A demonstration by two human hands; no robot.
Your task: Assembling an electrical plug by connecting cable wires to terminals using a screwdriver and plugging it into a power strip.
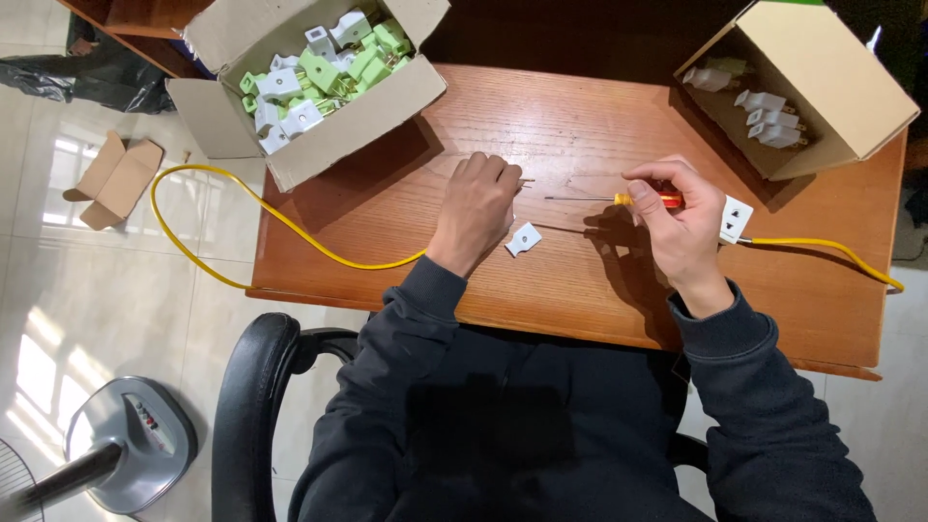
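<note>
My right hand [681, 227] holds a small screwdriver [619, 199] with a red and yellow handle; its thin shaft points left over the wooden table [580, 126]. Against the same hand sits a white plug body [736, 218] joined to a yellow cable [831, 253]. My left hand [478, 208] rests knuckles-up on the table, fingers curled around a small part that is mostly hidden. A white plug cover [523, 239] lies on the wood just right of that hand.
An open cardboard box [319, 145] of white and green plug parts stands at the back left. A second open box [831, 87] with several white plugs stands at the back right. Yellow cable [222, 208] loops off the left edge. A fan base [130, 445] and cardboard scrap [116, 179] lie on the floor.
</note>
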